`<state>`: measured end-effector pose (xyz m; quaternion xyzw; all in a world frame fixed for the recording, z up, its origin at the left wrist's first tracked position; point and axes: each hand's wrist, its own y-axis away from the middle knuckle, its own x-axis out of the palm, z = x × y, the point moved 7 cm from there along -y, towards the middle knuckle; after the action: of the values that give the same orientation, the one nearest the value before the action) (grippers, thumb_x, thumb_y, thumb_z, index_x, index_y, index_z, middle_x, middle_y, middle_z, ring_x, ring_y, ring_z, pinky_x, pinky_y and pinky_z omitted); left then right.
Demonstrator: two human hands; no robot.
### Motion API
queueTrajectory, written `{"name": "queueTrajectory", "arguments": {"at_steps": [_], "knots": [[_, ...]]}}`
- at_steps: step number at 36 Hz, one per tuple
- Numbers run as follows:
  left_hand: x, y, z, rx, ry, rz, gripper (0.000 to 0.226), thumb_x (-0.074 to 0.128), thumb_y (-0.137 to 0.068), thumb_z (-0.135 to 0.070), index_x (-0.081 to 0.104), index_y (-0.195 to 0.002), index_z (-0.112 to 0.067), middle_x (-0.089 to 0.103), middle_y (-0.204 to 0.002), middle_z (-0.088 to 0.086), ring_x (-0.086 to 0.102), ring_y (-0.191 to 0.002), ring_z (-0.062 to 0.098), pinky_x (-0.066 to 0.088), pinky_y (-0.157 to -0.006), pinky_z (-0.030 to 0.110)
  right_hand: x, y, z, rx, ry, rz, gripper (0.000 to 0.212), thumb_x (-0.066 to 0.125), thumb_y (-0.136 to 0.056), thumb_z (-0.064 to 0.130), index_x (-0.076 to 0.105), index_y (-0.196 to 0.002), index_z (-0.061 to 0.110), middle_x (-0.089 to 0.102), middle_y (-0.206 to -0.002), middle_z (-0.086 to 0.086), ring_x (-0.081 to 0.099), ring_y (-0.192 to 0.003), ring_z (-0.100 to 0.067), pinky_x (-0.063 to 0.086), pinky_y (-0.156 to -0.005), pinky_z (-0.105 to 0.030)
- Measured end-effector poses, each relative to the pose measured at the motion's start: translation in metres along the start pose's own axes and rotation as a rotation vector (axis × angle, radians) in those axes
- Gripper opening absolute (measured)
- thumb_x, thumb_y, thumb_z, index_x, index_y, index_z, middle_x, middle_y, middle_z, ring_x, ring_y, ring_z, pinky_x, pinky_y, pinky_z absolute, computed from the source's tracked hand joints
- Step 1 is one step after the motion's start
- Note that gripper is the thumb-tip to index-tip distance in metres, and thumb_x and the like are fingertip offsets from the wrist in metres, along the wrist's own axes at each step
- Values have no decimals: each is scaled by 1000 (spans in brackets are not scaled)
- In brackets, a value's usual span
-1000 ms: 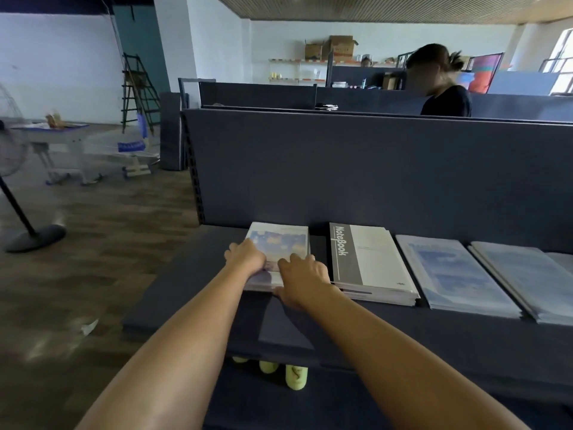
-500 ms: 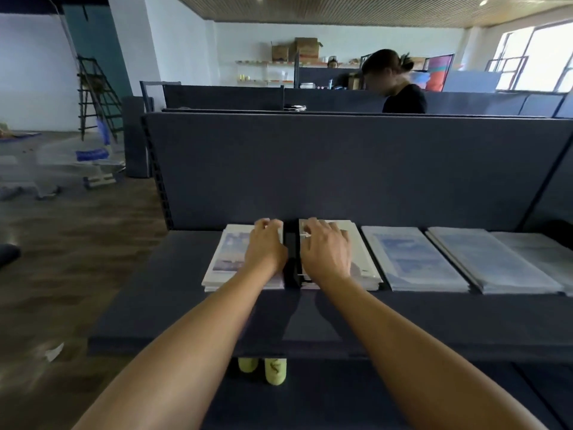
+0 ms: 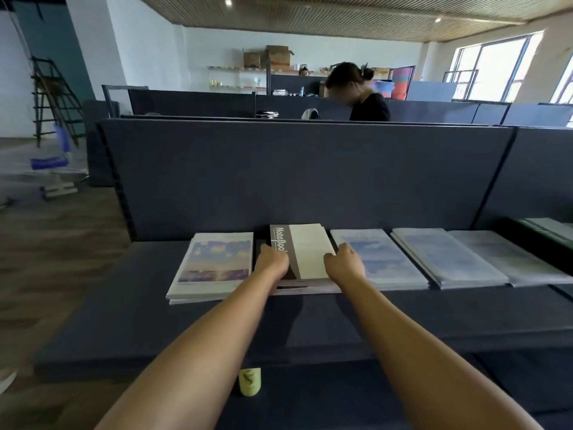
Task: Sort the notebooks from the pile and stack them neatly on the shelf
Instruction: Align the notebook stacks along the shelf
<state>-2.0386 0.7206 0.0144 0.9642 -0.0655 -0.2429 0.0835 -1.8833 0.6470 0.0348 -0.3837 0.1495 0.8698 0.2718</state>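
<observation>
A grey-and-white stack of notebooks [image 3: 310, 252] marked "NoteBook" lies on the dark shelf [image 3: 124, 321]. My left hand [image 3: 274, 262] grips its left edge and my right hand [image 3: 344, 265] grips its right edge. To its left lies a stack with a purple sky cover [image 3: 214, 265]. On the right, a blue-patterned stack [image 3: 387, 262] sits partly under my right hand, followed by two more pale stacks [image 3: 446, 259] [image 3: 508, 262].
A dark back panel [image 3: 294, 175] rises behind the shelf. A yellow-green bottle [image 3: 249, 381] stands on the lower shelf. A person [image 3: 362, 91] stands behind the far partitions. A ladder [image 3: 52, 97] and wood floor are to the left.
Both hands left the purple-cover stack and moved right; they now hold the two sides of the "NoteBook" stack. The camera view shifted right as well.
</observation>
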Motion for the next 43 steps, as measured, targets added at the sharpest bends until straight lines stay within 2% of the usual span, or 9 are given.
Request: {"name": "queueTrajectory", "arguments": {"at_steps": [2, 6, 10, 14, 16, 19, 27, 34, 43], "knots": [[3, 0, 1, -11, 15, 2, 54, 34, -98, -12, 22, -149, -5, 40, -146, 14, 44, -127, 32, 37, -100, 35, 4, -3, -3, 49, -57, 18, 47, 41, -93, 14, 38, -138, -1, 50, -132, -16, 52, -114, -31, 42, -83, -32], [7, 1, 1, -10, 57, -7, 42, 38, -96, -15, 40, -137, -4, 56, -129, 13, 55, -109, 29, 46, -88, 35, 11, -5, -5, 143, -260, 52, 39, 41, -87, 12, 48, -124, 0, 55, -110, -14, 53, -96, -29, 42, -77, -33], [6, 0, 2, 3, 34, -14, 47, 44, -95, -18, 35, -139, -5, 53, -131, 12, 54, -106, 27, 44, -87, 33, 14, -11, -8, 190, -289, 112, 18, 40, -85, 15, 39, -103, 11, 43, -99, -12, 39, -89, -29, 31, -72, -33], [10, 1, -7, 76, -59, 120, 88, 67, -85, -38, 13, -152, -17, 19, -156, 14, 33, -137, 32, 32, -111, 43, 10, -12, -8, 121, -220, 95, 43, 41, -85, 10, 45, -127, 3, 53, -121, -14, 52, -106, -31, 42, -79, -33], [10, 5, -13, 144, -303, 208, 110, 72, -77, -54, 0, -154, -27, -8, -161, 8, 8, -147, 30, 17, -118, 47, 7, -10, -6, 66, -129, 72, 53, 41, -86, 10, 38, -138, 3, 52, -129, -14, 53, -111, -31, 44, -82, -32], [13, 10, -14, 253, -712, 353, 124, 77, -67, -59, -9, -152, -31, -24, -158, 1, -14, -147, 29, 8, -118, 52, 4, -10, -2, -39, 12, 20, 49, 44, -91, 13, 37, -139, 7, 52, -131, -12, 53, -112, -29, 40, -77, -27], [21, 7, 4, 342, -929, 351, 100, 62, -86, -51, -11, -152, -32, -28, -157, -2, -15, -146, 33, 11, -117, 56, 13, -3, 1, -251, 170, 86, 62, 53, -91, 42, 33, -142, 12, 44, -142, -10, 46, -125, -27, 40, -89, -32], [19, 10, 1, 386, -1028, 318, 96, 57, -88, -56, -9, -152, -30, -23, -158, 2, -11, -146, 35, 10, -117, 50, 6, 7, -2, -397, 268, 319, 96, 74, -78, 43, 19, -150, 13, 26, -150, -4, 32, -135, -25, 31, -108, -34], [18, 14, -2, 568, -1115, 153, 82, 54, -87, -59, 9, -149, -30, -2, -161, 4, -2, -147, 32, 10, -115, 48, 10, 14, 1, -484, 618, 160, 76, 67, -86, 30, 22, -146, 18, -2, -159, -4, 38, -131, -32, 44, -96, -42]]}}
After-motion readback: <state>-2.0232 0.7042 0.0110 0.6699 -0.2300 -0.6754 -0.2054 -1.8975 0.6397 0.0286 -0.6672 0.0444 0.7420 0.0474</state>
